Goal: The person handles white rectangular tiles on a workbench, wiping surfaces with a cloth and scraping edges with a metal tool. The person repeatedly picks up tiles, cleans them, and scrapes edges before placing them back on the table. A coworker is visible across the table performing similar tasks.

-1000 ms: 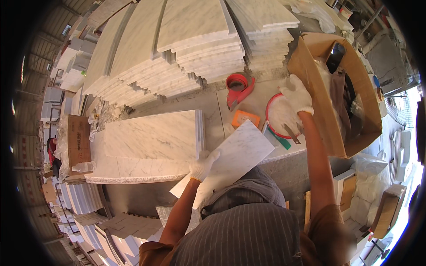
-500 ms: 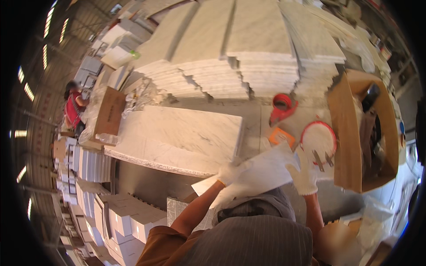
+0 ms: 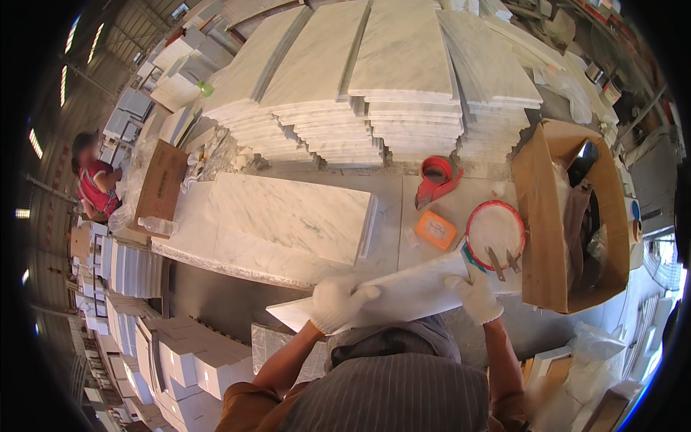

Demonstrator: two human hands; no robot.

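Note:
A white marble tile is held in front of my body, slanting with its right end higher. My left hand, in a white knit glove, grips its left part, thumb lying over the face. At the right end, my gloved right hand is closed round the edge. Fingers behind the tile are hidden. Just beyond, a pair of stacked marble slabs lies on the worktable. Close to my right hand is a red-rimmed round tub of whitish material, with two scrapers across its near rim.
A red tape dispenser and an orange box lie beside the tub. An open cardboard box bounds the right side. Tall stacks of marble slabs line the back. At far left is a person in red.
My right hand has gone from spread fingers to closed on the tile's right end. The left hand has turned, its thumb now over the tile. The tile shows a narrower face.

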